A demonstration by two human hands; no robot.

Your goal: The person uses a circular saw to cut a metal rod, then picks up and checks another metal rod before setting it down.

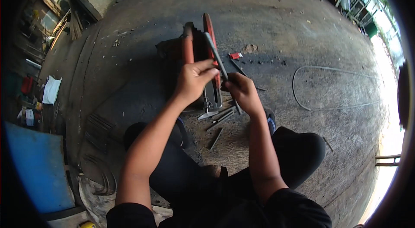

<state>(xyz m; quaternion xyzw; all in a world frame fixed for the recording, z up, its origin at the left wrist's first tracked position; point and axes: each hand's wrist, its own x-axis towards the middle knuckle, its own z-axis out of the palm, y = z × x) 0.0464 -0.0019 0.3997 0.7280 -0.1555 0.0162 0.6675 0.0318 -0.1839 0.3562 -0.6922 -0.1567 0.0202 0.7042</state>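
Observation:
A grey metal rod (216, 51) slants in front of me, over the right side of a red and black cut-off saw (187, 51) on the floor. My right hand (243, 92) is closed round the rod's lower part. Thumb and fingers of my left hand (193, 81) pinch at the same rod a little higher, beside the saw's red guard (210, 29); their tips are partly hidden. Below my hands is the saw's metal clamp (212, 103). Several short cut rod pieces (222, 119) lie on the floor near it.
A red packet (235, 55) lies beyond my right hand, near dark scraps. A long bent wire loop (298, 70) lies at the right. My legs are folded on both sides of the work spot. A blue panel (36, 167) stands at the left, with a white bag (52, 90) beyond it.

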